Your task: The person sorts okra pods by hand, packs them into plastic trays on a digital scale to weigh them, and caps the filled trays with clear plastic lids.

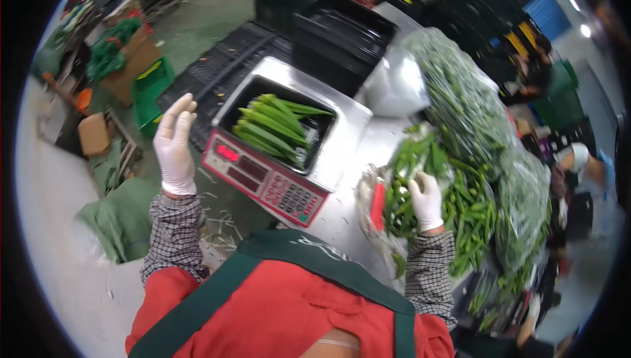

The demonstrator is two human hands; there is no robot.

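My left hand point(174, 144), in a white glove, is raised beside the scale's left edge. It is empty, with its fingers stretched. My right hand point(426, 201), gloved too, is over a heap of loose okra point(468, 216) on an opened plastic bag. Its fingers are partly bent and a little apart, and no pod shows in them. On the metal pan of the digital scale point(263, 177) stands a black tray point(320, 159). Several green okra point(273, 121) lie side by side in it. The scale's red display is lit, but its digits are blurred.
Large clear bags of green produce point(453, 88) lie right of the scale. Behind them are a stack of clear trays point(397, 85) and a black crate point(342, 36). A green crate point(150, 98) stands on the floor at left. Other people work at far right.
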